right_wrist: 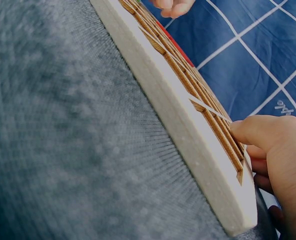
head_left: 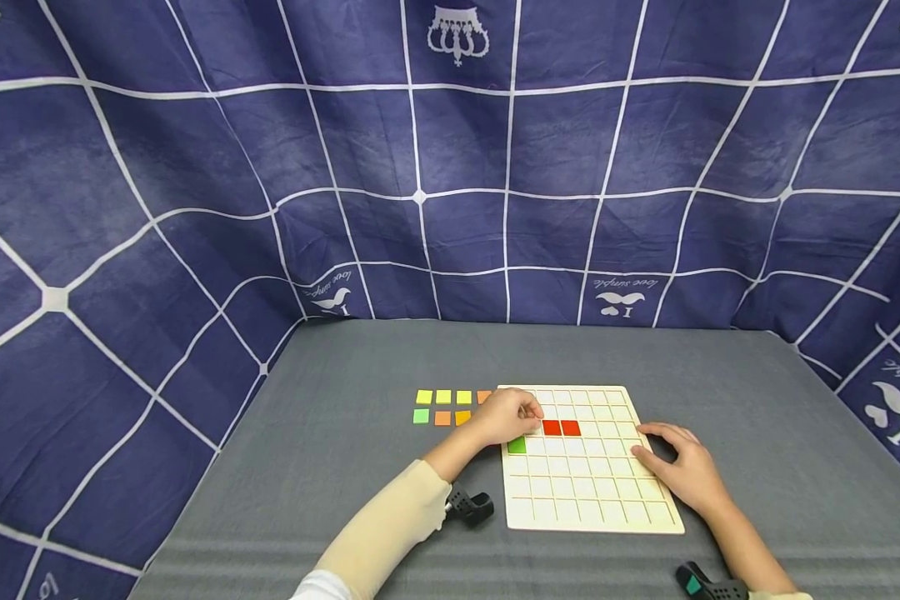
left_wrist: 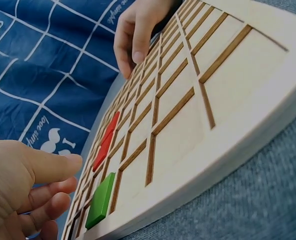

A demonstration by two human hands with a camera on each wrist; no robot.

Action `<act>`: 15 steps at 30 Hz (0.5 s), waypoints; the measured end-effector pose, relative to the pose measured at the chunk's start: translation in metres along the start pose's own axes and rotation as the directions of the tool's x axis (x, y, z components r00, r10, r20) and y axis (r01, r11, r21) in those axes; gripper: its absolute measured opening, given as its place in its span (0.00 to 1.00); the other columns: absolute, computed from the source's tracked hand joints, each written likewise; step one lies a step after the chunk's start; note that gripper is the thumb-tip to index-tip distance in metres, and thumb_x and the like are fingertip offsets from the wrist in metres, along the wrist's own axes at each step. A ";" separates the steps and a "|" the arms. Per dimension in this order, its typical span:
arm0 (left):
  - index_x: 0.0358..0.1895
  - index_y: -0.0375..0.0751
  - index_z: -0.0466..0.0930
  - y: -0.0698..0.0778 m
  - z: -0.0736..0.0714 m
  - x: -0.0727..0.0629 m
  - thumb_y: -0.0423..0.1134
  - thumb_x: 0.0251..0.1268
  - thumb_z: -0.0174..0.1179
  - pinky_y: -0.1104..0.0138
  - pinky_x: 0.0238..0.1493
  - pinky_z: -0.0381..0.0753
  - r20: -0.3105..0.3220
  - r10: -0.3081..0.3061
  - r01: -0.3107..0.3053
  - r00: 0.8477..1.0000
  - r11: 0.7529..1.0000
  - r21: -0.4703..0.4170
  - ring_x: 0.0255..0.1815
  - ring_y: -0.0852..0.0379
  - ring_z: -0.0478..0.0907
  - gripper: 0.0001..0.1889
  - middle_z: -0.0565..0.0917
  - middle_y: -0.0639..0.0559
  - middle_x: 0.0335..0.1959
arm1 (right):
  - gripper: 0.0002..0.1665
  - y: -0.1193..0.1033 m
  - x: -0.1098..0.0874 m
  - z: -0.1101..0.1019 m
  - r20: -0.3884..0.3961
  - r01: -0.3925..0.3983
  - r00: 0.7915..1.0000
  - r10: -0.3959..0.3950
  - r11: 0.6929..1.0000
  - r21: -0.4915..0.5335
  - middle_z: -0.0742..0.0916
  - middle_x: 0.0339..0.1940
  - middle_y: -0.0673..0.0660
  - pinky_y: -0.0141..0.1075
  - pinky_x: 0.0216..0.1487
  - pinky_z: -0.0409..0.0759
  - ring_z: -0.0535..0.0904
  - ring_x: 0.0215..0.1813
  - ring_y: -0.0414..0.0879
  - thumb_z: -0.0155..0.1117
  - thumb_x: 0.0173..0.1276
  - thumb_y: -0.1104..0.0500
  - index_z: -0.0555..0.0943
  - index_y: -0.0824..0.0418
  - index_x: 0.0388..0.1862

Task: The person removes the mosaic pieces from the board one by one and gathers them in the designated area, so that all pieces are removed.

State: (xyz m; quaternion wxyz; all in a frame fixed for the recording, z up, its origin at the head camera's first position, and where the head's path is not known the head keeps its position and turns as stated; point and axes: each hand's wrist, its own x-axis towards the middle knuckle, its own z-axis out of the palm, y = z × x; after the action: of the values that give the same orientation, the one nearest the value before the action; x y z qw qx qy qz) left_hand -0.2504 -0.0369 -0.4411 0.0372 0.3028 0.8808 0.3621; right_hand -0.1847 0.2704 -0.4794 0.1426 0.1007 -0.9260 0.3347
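Note:
A pale wooden grid board (head_left: pixel 592 487) lies on the table. Two red tiles (head_left: pixel 561 427) sit side by side in one row, and a green tile (head_left: pixel 517 445) fills a cell at the left edge. Over the board's left side is my left hand (head_left: pixel 504 417), fingers bent, fingertips just left of the red tiles. The thumb covers the index fingertip in the left wrist view, so whether a tile is between them is hidden. My right hand (head_left: pixel 686 471) rests at the board's right edge, its thumb (right_wrist: pixel 248 129) and index finger touching the rim.
Left of the board lie loose tiles in two rows: yellow tiles (head_left: pixel 443 397), a light green tile (head_left: pixel 421 416) and orange tiles (head_left: pixel 442 417), some partly behind the left hand. A grey cloth (head_left: pixel 330 467) covers the table. Blue checked curtains (head_left: pixel 465 233) enclose the back and sides.

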 end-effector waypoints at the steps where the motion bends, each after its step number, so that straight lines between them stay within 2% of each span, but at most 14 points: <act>1: 0.35 0.42 0.84 0.000 0.000 0.000 0.33 0.62 0.64 0.75 0.30 0.72 0.000 0.002 -0.002 1.000 1.000 -0.003 0.26 0.68 0.72 0.02 0.78 0.63 0.24 | 0.22 0.000 0.000 0.000 0.001 -0.001 1.000 0.001 1.000 0.003 0.81 0.55 0.68 0.61 0.55 0.64 0.70 0.60 0.65 0.70 0.65 0.51 0.82 0.63 0.53; 6: 0.37 0.43 0.85 0.000 0.003 0.003 0.34 0.62 0.66 0.75 0.33 0.73 0.007 -0.023 0.023 1.000 1.000 -0.014 0.28 0.69 0.73 0.02 0.79 0.63 0.26 | 0.23 0.000 0.000 0.000 -0.001 -0.004 1.000 0.004 1.000 -0.001 0.80 0.55 0.68 0.61 0.55 0.64 0.69 0.61 0.65 0.70 0.65 0.51 0.82 0.63 0.53; 15: 0.39 0.45 0.85 0.000 0.010 0.007 0.41 0.56 0.72 0.76 0.39 0.73 0.025 -0.029 0.028 0.999 0.998 0.062 0.35 0.67 0.75 0.09 0.81 0.61 0.32 | 0.23 0.000 0.000 0.001 0.000 -0.008 1.000 0.008 1.000 -0.005 0.80 0.56 0.69 0.61 0.55 0.64 0.70 0.60 0.65 0.70 0.65 0.51 0.82 0.64 0.53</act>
State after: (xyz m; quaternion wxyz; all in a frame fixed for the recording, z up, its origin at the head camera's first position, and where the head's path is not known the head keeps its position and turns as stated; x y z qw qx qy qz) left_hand -0.2534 -0.0266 -0.4476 0.0444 0.2960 0.8952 0.3302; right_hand -0.1852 0.2702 -0.4798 0.1416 0.0969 -0.9272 0.3330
